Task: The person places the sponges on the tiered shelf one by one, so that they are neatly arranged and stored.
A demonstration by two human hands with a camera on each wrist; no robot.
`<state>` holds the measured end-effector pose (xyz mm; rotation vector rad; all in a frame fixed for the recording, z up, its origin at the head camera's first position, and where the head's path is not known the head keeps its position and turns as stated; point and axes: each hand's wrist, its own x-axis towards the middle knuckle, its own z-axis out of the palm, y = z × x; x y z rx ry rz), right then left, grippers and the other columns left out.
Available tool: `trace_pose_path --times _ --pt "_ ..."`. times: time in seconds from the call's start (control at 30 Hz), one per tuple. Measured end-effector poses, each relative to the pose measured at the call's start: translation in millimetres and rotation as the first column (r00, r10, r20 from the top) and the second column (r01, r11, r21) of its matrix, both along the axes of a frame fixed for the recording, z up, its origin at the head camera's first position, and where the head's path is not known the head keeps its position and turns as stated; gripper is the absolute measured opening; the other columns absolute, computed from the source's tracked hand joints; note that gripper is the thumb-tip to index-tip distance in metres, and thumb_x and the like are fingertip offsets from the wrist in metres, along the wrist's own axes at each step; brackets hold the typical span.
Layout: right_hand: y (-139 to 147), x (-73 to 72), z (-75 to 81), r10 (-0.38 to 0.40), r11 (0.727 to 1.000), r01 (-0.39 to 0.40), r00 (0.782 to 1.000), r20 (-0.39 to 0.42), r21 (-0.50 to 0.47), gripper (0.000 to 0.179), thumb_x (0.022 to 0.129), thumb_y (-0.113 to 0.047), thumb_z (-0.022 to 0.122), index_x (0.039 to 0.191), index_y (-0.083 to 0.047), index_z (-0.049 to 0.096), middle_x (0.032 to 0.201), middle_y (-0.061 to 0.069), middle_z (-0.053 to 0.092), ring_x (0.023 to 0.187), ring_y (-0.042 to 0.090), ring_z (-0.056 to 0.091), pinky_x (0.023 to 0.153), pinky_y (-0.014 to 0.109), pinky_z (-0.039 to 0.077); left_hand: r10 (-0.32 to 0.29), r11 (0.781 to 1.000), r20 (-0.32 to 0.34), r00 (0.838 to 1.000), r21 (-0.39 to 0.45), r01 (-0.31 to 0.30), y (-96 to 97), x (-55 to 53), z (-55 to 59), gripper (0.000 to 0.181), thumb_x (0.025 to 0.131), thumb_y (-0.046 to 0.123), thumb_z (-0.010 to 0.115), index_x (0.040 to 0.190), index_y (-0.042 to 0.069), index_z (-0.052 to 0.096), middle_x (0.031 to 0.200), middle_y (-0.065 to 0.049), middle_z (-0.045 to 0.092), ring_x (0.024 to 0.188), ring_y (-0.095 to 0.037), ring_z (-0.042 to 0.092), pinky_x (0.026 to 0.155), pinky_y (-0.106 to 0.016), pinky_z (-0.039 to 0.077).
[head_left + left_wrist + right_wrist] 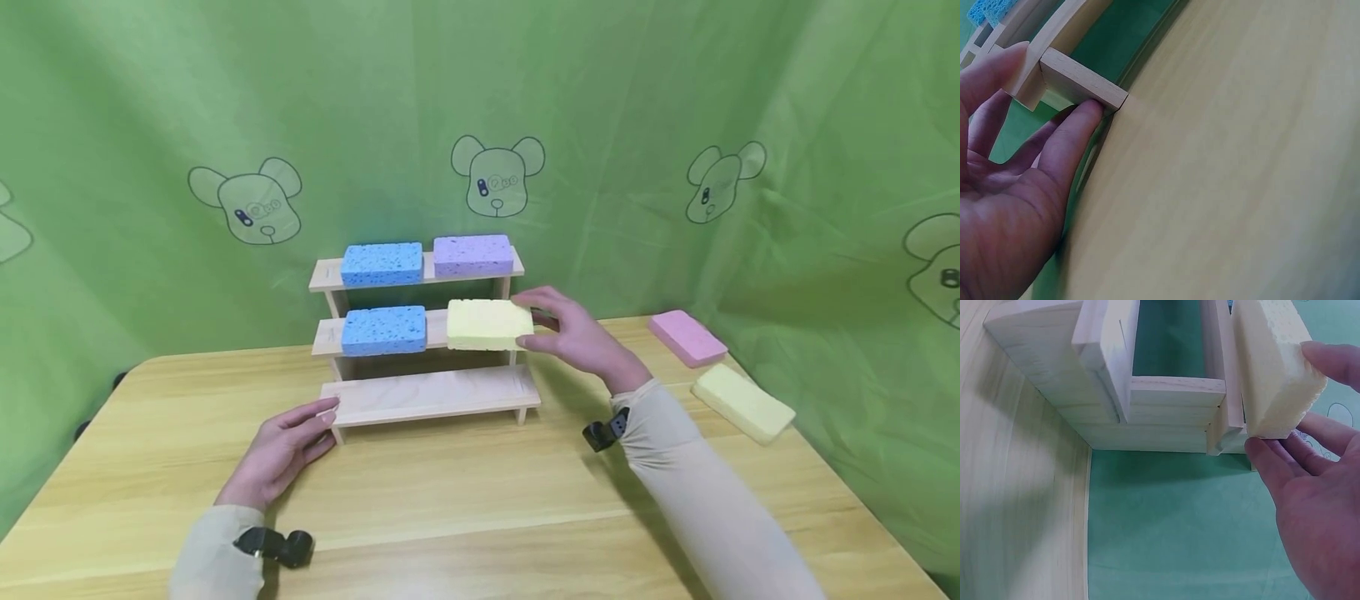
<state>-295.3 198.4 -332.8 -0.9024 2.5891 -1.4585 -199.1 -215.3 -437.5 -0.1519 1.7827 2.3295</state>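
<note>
A three-step wooden rack (pixel 435 397) stands on the table. My right hand (pixel 581 337) grips the right end of a yellow sponge (pixel 487 323) on the middle step, thumb at the front and fingers behind. In the right wrist view, the yellow sponge (pixel 1275 369) sits between thumb and fingers beside the step's edge. My left hand (pixel 281 450) holds the left end of the bottom step. The left wrist view has its thumb on the step and a fingertip against the rack's leg (pixel 1085 78). A blue sponge (pixel 384 331) lies left of the yellow one.
On the top step are another blue sponge (pixel 382 264) and a purple sponge (pixel 472 256). A pink sponge (pixel 687 337) and a second yellow sponge (pixel 742 402) lie by the table's right edge. Green curtain (pixel 600 108) hangs behind the wooden table (pixel 450 517).
</note>
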Motion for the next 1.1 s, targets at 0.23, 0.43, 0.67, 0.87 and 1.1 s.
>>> trace_pose_path --times 0.23,0.43,0.67,0.87,1.1 --pt "-2.0 -2.5 -1.0 0.001 1.0 -0.001 1.0 -0.002 -0.02 0.061 0.087 -0.01 0.073 0.141 0.001 0.047 0.141 0.013 0.043 0.13 0.036 0.042 0.113 0.044 0.034 -0.005 1.0 0.006 1.0 0.004 0.005 1.7 -1.1 -0.1 0.02 0.094 0.006 0.065 0.105 0.019 0.075 0.143 -0.012 0.043 0.111 -0.016 0.061 0.099 -0.036 0.049" --pt "-5.5 -5.4 -2.6 -0.008 1.0 0.007 0.999 -0.034 -0.013 0.062 0.086 -0.011 0.074 0.141 0.001 0.048 0.139 0.012 0.046 0.128 0.034 0.045 0.112 0.043 0.036 -0.001 1.0 0.0 1.0 0.001 0.001 0.5 -0.8 -0.5 0.02 0.094 0.006 0.066 0.106 0.019 0.075 0.142 -0.011 0.045 0.111 -0.016 0.061 0.099 -0.036 0.05" --pt "-8.4 -8.4 -3.7 -0.012 1.0 0.013 0.998 -0.069 0.011 0.061 0.085 -0.011 0.075 0.14 0.001 0.049 0.139 0.014 0.047 0.126 0.032 0.046 0.111 0.044 0.036 -0.002 1.0 0.007 1.0 -0.003 0.002 -0.3 -0.2 -0.4 0.02 0.094 0.007 0.066 0.107 0.019 0.075 0.141 -0.01 0.046 0.111 -0.015 0.061 0.099 -0.035 0.05" --pt "-7.7 -12.3 -5.7 -0.003 1.0 0.003 0.998 -0.059 0.009 0.061 0.087 -0.01 0.073 0.14 0.004 0.047 0.14 0.017 0.045 0.127 0.034 0.045 0.113 0.044 0.034 0.0 1.0 0.009 1.0 -0.001 0.0 1.2 0.3 0.9 0.02 0.094 0.007 0.066 0.107 0.018 0.075 0.141 -0.011 0.046 0.111 -0.015 0.061 0.099 -0.036 0.05" --pt "-6.9 -14.7 -8.0 -0.023 0.999 0.025 0.998 -0.055 0.035 0.06 0.087 -0.012 0.073 0.141 -0.001 0.049 0.141 0.014 0.046 0.128 0.031 0.045 0.112 0.043 0.035 0.004 1.0 0.01 1.0 0.0 -0.004 0.7 0.7 1.7 0.02 0.094 0.006 0.066 0.109 0.017 0.075 0.137 -0.007 0.049 0.11 -0.015 0.062 0.099 -0.036 0.05"
